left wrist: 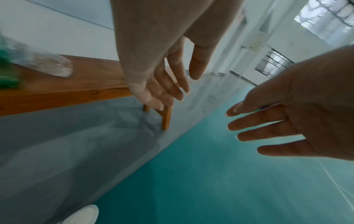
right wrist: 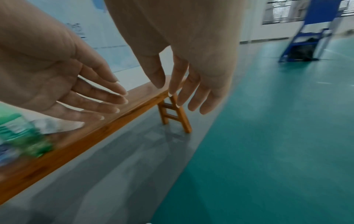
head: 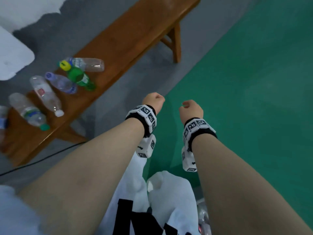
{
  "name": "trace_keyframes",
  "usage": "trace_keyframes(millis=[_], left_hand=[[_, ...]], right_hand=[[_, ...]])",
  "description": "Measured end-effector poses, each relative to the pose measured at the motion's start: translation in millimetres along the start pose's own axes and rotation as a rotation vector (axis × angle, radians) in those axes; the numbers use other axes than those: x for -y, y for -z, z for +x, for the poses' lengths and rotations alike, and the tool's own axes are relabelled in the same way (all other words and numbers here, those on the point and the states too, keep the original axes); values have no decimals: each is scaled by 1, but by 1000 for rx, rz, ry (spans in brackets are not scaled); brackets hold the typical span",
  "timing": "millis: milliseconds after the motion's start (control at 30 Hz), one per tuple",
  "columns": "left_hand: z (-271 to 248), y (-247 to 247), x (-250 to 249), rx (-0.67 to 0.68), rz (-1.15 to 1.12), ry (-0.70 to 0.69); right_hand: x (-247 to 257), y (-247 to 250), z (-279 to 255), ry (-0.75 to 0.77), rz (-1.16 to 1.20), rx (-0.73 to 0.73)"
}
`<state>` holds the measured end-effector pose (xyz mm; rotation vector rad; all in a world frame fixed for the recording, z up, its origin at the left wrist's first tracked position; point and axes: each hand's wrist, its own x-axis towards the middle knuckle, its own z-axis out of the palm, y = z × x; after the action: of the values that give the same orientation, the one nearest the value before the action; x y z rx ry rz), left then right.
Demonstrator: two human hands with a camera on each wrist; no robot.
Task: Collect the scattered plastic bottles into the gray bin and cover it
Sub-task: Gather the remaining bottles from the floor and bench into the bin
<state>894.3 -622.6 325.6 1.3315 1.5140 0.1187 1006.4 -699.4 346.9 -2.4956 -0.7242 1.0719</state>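
Note:
Several plastic bottles lie on the near end of a wooden bench [head: 135, 34] at the left: a clear one with a blue label [head: 88, 64], a green one with a yellow cap [head: 77, 76], a purple one [head: 60, 83], a clear one with a red label [head: 46, 95] and one with a green cap [head: 28, 111]. My left hand [head: 153, 100] and right hand [head: 191, 108] hang side by side over the floor, right of the bench and apart from the bottles. In the wrist views the left hand [left wrist: 162, 84] and right hand [right wrist: 182, 91] show straight fingers holding nothing. I see no gray bin.
A pale rounded object [head: 11, 55] sits at the far left beyond the bench. A black cable [head: 42, 158] runs across the grey floor near the bench leg. Green floor [head: 254, 82] spreads to the right. A blue frame [right wrist: 314, 33] stands far off.

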Motion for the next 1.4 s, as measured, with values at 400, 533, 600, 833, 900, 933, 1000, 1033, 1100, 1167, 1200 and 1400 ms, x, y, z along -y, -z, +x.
trace_keyframes(millis=[400, 533, 600, 833, 900, 933, 1000, 1033, 1100, 1167, 1200, 1400], left_hand=[[62, 141, 86, -371, -415, 445], [80, 177, 95, -468, -482, 600], [93, 189, 99, -544, -503, 624], [144, 192, 101, -733, -485, 684], [157, 191, 104, -765, -514, 703], [164, 191, 108, -790, -527, 711], [174, 191, 116, -829, -528, 701], [180, 192, 121, -835, -532, 684], [187, 194, 130, -841, -538, 637], [193, 195, 139, -832, -557, 577], [196, 194, 144, -829, -569, 558], [196, 182, 150, -840, -596, 490]], right_hand=[[155, -116, 45, 279, -287, 238], [199, -155, 66, 333, -372, 298], [219, -175, 80, 373, -417, 328], [269, -236, 121, 478, -501, 344], [280, -251, 130, 518, -517, 324], [286, -260, 134, 535, -531, 310], [295, -275, 143, 563, -545, 281], [299, -283, 149, 567, -551, 277], [305, -294, 158, 565, -578, 284], [312, -306, 167, 562, -601, 299], [314, -312, 172, 563, -608, 312], [309, -324, 181, 571, -527, 383]])
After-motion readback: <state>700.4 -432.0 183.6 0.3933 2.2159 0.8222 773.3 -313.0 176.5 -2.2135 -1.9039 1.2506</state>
